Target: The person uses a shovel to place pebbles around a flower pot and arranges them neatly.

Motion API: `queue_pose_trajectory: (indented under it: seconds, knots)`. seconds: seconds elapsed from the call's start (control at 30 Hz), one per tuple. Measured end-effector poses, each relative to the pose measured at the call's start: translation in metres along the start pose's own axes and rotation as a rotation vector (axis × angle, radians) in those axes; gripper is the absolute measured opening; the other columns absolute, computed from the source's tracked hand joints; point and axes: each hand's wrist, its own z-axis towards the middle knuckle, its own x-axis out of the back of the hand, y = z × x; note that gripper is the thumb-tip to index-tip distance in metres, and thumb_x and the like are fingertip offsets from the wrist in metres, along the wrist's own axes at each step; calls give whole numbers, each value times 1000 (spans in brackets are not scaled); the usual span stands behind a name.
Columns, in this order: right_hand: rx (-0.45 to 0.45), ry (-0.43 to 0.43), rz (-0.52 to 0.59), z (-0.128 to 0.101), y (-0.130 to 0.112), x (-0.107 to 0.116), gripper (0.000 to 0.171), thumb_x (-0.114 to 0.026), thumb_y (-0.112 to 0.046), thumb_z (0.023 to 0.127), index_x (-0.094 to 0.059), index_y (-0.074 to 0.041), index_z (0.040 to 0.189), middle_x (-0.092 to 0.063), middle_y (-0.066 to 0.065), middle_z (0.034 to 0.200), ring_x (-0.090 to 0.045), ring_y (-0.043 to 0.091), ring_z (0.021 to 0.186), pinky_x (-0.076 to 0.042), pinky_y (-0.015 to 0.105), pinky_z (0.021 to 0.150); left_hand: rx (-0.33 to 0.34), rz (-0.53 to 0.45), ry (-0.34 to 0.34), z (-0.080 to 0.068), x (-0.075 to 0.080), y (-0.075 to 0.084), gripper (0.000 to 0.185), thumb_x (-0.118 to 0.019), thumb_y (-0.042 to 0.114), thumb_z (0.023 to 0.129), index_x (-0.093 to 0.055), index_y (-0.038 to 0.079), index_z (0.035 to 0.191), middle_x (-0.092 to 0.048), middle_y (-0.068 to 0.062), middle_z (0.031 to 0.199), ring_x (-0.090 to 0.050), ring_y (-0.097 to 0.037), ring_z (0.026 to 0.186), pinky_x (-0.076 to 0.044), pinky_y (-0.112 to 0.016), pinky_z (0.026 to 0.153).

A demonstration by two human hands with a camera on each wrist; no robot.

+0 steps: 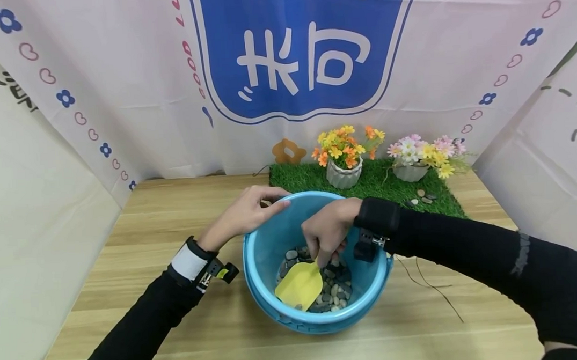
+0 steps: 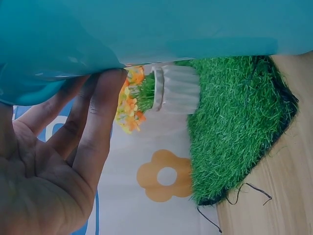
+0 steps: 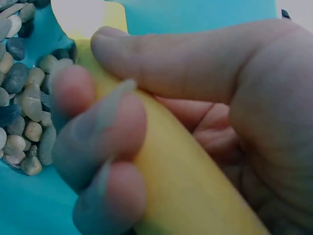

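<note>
A blue plastic bucket (image 1: 265, 251) stands on the wooden table, with grey and tan pebbles (image 1: 334, 293) on its bottom. My right hand (image 1: 326, 229) reaches into it and grips the handle of a yellow plastic scoop (image 1: 300, 286), whose blade lies over the pebbles. In the right wrist view the fingers curl round the yellow handle (image 3: 181, 181), pebbles (image 3: 24, 107) to the left. My left hand (image 1: 251, 211) rests on the bucket's far left rim, fingers nearly straight. The left wrist view shows those fingers (image 2: 98, 127) against the blue wall (image 2: 171, 29).
A green artificial grass mat (image 1: 312, 176) lies behind the bucket, carrying two white pots of fake flowers (image 1: 344, 173) (image 1: 410, 171) and a few loose pebbles (image 1: 422, 198). A printed cloth backdrop (image 1: 120, 90) encloses the table on three sides. A thin wire (image 1: 435, 289) trails right of the bucket.
</note>
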Motion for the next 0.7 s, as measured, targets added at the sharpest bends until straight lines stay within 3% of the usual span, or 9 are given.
queue_pose_trajectory:
  seconds: [0.2, 0.43, 0.7]
  knots:
    - [6, 0, 8, -6, -2, 3, 43, -57, -16, 94, -46, -12, 53, -55, 11, 59, -34, 14, 42, -29, 25, 44, 6, -5, -2, 0, -1, 0, 26, -54, 26, 97, -67, 12, 114, -65, 1, 97, -62, -12, 84, -54, -30, 69]
    - [-20, 12, 0, -12, -7, 4, 38, -57, -17, 94, -56, -5, 58, -58, 2, 57, -37, 13, 42, -31, 24, 44, 9, -3, -4, 0, -1, 1, 25, -54, 26, 97, -67, 12, 113, -65, 1, 97, -62, -13, 85, -53, -31, 69]
    - [27, 23, 36, -25, -10, 7, 37, -56, -18, 95, -54, -7, 60, -56, 3, 60, -38, 16, 46, -34, 26, 47, 5, -5, -1, 1, -1, 0, 25, -54, 26, 96, -67, 12, 113, -65, 0, 96, -62, -13, 84, -54, -31, 69]
